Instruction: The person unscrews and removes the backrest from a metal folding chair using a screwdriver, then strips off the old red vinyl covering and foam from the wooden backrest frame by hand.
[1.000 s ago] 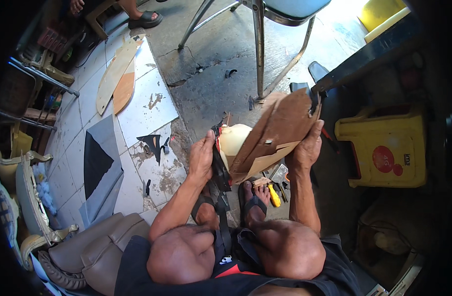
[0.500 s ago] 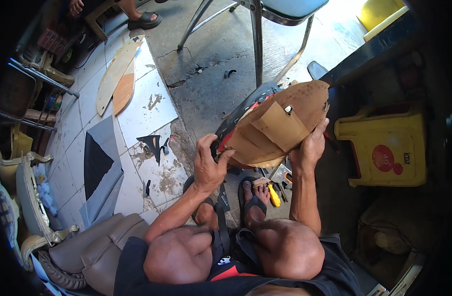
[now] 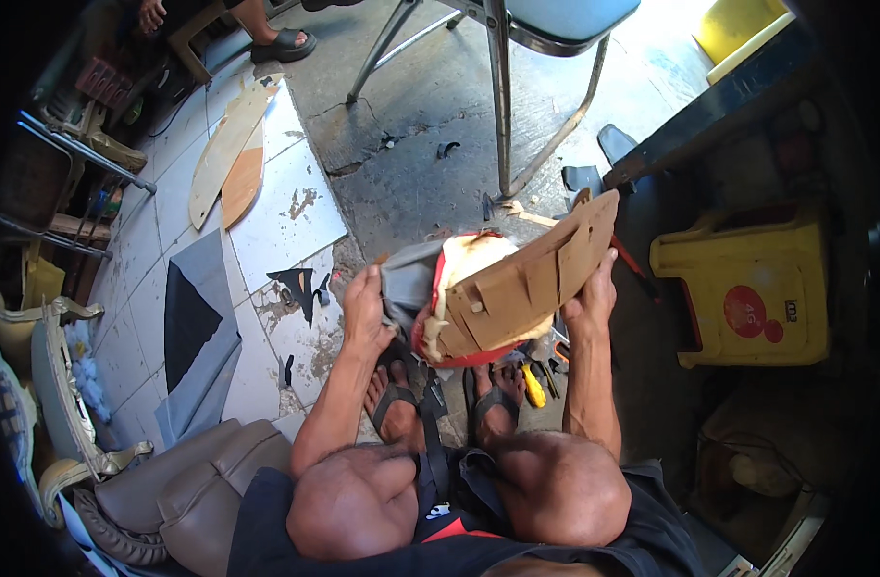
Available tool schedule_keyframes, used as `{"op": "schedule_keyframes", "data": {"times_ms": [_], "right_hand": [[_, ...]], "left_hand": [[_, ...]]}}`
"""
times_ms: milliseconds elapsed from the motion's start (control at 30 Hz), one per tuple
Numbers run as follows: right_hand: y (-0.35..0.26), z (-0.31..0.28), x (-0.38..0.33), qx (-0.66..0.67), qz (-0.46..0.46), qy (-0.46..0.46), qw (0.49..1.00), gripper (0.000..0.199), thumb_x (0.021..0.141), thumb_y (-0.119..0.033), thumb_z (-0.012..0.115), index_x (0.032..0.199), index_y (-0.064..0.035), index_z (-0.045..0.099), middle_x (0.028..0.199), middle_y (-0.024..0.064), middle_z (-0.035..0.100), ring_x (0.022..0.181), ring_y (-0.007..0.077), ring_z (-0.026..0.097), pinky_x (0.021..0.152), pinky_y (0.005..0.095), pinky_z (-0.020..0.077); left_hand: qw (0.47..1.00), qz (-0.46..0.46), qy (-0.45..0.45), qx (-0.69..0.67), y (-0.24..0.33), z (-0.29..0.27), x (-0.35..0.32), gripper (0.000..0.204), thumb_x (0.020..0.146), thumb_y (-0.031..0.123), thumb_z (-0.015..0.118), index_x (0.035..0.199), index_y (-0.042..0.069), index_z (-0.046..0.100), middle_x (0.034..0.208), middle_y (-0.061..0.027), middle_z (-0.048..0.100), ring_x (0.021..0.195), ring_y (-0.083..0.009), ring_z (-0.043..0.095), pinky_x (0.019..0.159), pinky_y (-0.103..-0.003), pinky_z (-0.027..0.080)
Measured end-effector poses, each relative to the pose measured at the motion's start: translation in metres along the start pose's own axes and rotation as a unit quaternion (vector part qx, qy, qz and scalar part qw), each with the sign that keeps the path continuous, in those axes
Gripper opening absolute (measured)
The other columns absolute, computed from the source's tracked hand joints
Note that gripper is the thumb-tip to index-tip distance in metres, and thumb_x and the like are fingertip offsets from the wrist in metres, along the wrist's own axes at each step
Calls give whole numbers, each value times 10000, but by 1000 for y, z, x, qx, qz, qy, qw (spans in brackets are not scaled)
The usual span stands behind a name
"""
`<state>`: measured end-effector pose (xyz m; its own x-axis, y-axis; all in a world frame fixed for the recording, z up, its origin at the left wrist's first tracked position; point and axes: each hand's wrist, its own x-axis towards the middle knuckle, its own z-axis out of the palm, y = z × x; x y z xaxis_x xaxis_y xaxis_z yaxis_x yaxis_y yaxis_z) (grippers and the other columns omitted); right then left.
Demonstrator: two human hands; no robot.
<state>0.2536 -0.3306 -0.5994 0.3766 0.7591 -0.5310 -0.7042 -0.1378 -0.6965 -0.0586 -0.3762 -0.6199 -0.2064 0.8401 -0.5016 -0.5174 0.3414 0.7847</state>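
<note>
Between my hands is a seat pad with a brown board (image 3: 531,284) as its base, tilted with the right end raised. Cream foam (image 3: 478,258) shows along the board's far side. A cover (image 3: 411,279), grey on its inner face with red edging, hangs loose around the foam. My left hand (image 3: 366,313) is closed on the cover's left edge, fingers partly hidden. At the other end, my right hand (image 3: 592,288) grips the board's edge from below. Beneath the pad, by my right foot, lies a yellow-handled tool (image 3: 533,385).
A metal-legged chair (image 3: 502,96) stands ahead. To the right is a yellow plastic stool (image 3: 747,288). Grey and black material (image 3: 195,322) and cut boards (image 3: 230,163) lie on the left tiles. A brown padded cushion (image 3: 209,481) sits near my left knee. Another person's foot (image 3: 284,43) is at the far left.
The pad has come lower and nearer, and its board has tipped steeper. My left hand has moved left with the cover, which now stands away from the board and bares more foam.
</note>
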Motion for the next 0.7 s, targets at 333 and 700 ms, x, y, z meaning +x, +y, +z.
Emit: {"op": "schedule_keyframes", "data": {"times_ms": [333, 700], "right_hand": [[8, 15, -7, -6, -11, 24, 1000, 632, 1099, -514, 385, 1484, -19, 461, 1451, 103, 575, 1290, 284, 596, 1071, 447, 522], [42, -16, -9, -10, 76, -232, 970, 593, 1037, -315, 629, 1493, 18, 449, 1530, 108, 513, 1400, 271, 496, 1167, 441, 401]], "left_hand": [[842, 296, 26, 450, -26, 10, -41, 543, 965, 360, 733, 1318, 2, 528, 1236, -178, 609, 1157, -261, 585, 997, -390, 468], [995, 54, 73, 27, -5, -29, 12, 207, 1069, 163, 556, 1137, -7, 653, 1041, -95, 718, 925, -186, 692, 825, -351, 558]]}}
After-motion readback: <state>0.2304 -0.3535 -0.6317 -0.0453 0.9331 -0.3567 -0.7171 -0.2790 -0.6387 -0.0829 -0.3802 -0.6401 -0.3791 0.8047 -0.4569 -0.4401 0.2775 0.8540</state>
